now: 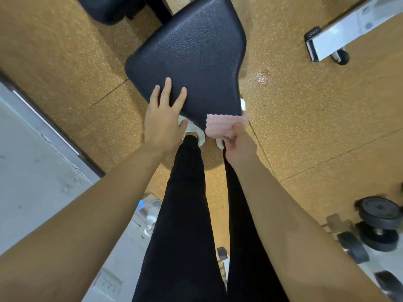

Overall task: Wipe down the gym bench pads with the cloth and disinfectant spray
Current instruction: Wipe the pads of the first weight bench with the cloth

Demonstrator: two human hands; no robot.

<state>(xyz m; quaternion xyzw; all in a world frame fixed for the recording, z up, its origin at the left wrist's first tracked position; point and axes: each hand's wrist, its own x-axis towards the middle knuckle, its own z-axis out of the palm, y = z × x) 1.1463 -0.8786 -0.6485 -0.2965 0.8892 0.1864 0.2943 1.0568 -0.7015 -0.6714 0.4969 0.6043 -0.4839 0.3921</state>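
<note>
While left hand (162, 118) rests flat on one pad (189, 53), right hand (236, 142) grips one cloth (222, 125)

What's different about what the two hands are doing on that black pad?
The left hand lies open, fingers spread flat on the black pad near its left corner, while the right hand is closed, pinching a pink and white cloth. The left hand holds nothing; the right hand presses the cloth over the pad's near right edge. Both reach forward to the same near end of the pad.
</note>
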